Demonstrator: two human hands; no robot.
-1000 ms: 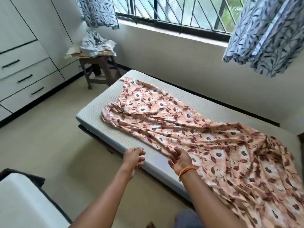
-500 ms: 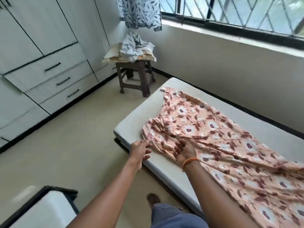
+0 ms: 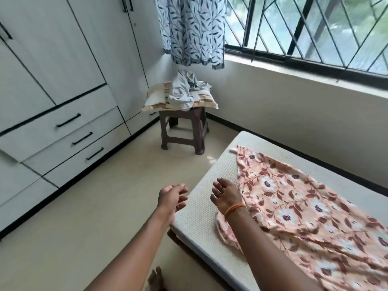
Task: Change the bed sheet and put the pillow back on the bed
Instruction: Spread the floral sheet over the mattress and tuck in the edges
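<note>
We find both hands hovering with nothing held. The left hand [image 3: 173, 196] has its fingers [image 3: 182, 200] spread loosely off the mattress [image 3: 201, 208] corner; the right hand [image 3: 225, 196] spreads its fingers just beside the floral bed sheet [image 3: 294, 206]. The sheet lies bunched and crooked beyond and to the right of the fingers, leaving bare mattress. We judge it light, limp and prone to sliding; its nearest hem or corner is the place to pinch. The pillow [image 3: 165, 99] rests well ahead on the stool [image 3: 184, 131], under crumpled cloth [image 3: 184, 89].

no readable text, label, brand, number or sign shows anywhere in the head view.
</note>
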